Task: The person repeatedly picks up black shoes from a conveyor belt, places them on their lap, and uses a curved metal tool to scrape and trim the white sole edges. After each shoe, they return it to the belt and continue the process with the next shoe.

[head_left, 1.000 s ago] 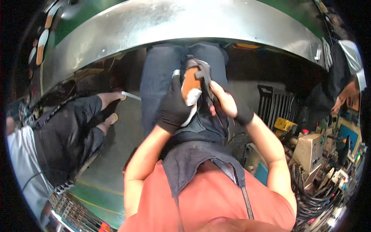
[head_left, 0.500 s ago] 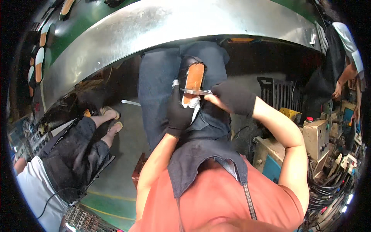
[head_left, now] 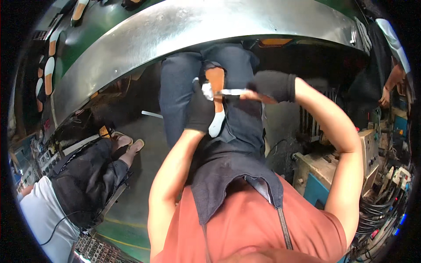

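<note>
2 gloved hnds (head_left: 201,107) (head_left: 272,86), 1 held shoe (head_left: 215,78), 1 tool (head_left: 233,92)

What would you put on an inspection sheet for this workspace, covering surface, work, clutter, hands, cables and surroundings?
Surface: silver metal bench edge, shiny, lightly marked; green surface beyond it.
Work: brown-and-white sole piece over the lap; white crumpled material at its left edge; flat tool reaching across, contact unclear.
Clutter: pale strip left of the legs; more brown-and-white pieces at far left.
Hands: black-gloved left hand holds the sole piece; black-gloved right hand, fingers partly bare, grips the tool.
Cables: black bundle, lower right.
Surroundings: co-worker at left; another person's arm at right; beige box.
</note>
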`<state>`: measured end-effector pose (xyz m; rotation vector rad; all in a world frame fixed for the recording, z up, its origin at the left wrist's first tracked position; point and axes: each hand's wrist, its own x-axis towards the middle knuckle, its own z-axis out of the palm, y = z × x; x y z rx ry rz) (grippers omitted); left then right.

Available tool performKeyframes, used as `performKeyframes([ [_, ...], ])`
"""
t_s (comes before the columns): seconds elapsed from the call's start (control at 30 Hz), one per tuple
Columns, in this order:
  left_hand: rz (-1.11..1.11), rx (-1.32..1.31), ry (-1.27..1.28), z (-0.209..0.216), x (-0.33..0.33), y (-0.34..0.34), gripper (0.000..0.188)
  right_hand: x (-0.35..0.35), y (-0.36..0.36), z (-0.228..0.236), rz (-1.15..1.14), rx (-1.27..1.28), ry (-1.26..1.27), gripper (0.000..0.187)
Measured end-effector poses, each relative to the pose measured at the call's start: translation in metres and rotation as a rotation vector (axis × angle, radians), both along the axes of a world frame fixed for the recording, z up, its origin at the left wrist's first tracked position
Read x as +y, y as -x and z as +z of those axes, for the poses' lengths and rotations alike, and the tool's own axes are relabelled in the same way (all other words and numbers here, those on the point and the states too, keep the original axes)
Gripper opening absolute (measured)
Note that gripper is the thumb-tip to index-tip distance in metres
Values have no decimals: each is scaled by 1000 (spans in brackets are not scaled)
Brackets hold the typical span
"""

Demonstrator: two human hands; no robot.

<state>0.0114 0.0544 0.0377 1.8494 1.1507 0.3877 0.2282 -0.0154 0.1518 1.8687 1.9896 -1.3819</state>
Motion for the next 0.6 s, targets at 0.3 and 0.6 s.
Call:
performKeyframes([
  [0.3, -304, -83, -132, -17, -12, 44, 67, -36, 63, -30, -289, 324, -305, 38],
  [0.6, 142, -603, 982, -60, -53, 80, 50, -92, 75, -53, -450, 271, 87, 42],
])
